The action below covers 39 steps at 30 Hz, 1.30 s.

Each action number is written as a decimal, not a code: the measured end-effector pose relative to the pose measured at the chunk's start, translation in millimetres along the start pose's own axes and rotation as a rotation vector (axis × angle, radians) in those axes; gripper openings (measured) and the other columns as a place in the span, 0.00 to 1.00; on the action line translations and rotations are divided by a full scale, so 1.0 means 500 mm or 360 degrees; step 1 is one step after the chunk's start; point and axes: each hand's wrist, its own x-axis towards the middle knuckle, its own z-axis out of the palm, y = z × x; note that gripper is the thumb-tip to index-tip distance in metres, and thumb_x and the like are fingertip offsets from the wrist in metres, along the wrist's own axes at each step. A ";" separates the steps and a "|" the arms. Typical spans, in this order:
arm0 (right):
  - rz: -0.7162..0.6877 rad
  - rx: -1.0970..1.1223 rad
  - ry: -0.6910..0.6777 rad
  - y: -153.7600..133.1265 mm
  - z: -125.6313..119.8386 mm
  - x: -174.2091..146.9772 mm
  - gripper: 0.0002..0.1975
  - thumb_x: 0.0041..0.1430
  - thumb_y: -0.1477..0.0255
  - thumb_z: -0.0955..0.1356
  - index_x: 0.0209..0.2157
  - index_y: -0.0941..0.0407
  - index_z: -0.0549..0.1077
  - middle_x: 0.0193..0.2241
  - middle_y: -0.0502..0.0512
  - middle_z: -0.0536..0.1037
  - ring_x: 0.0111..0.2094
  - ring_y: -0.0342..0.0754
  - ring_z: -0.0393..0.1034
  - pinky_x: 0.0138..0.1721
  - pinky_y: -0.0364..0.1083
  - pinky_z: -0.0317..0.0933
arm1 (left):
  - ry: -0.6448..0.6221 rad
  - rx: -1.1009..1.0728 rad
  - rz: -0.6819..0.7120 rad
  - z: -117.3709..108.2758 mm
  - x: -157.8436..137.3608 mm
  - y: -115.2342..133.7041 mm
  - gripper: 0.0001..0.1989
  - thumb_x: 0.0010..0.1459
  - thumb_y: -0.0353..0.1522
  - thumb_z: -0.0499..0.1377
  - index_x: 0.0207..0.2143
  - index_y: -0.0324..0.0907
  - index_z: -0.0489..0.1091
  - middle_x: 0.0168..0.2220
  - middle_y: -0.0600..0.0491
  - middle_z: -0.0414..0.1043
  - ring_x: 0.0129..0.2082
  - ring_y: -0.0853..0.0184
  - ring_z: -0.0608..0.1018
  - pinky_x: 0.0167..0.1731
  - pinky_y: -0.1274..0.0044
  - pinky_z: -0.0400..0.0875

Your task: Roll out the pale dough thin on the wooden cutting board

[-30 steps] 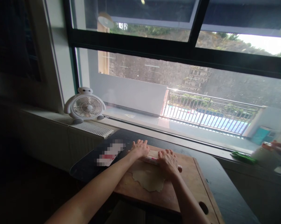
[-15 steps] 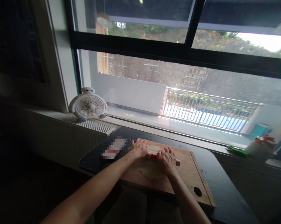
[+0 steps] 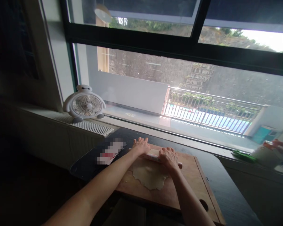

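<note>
A rolling pin (image 3: 153, 157) lies across a flat, uneven-edged sheet of dough (image 3: 149, 175), near its far side. My left hand (image 3: 141, 146) is over the pin's left part, fingers pointing away from me and curved over it. Toward the right end my right hand (image 3: 169, 157) grips the pin the same way, and the pin's tip sticks out beyond it. Most of the dough lies on my side of the pin. Under the dough is a wooden board (image 3: 190, 179) with a groove and a round hole at its near right corner.
The board rests on a dark table (image 3: 222, 179) against a window ledge. Left of the board lies a flat, blurred-out object (image 3: 110, 152). A white fan (image 3: 87, 105) stands on the radiator at left. On the right ledge sit a green cloth-like thing (image 3: 243, 156) and a pale bag-like object (image 3: 268, 153).
Both hands have pushed the rolling pin away from me over the dough, so more of the sheet shows on my side. The view has shifted slightly.
</note>
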 end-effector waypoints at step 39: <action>0.0134 0.0029 -0.0135 0.006 0.009 0.039 0.18 0.60 0.66 0.54 0.37 0.55 0.72 0.41 0.59 0.71 0.44 0.52 0.60 0.41 0.49 0.53 | 0.0197 0.0011 -0.0054 0.005 0.007 0.002 0.18 0.54 0.37 0.47 0.45 0.41 0.64 0.46 0.45 0.69 0.50 0.57 0.65 0.48 0.63 0.57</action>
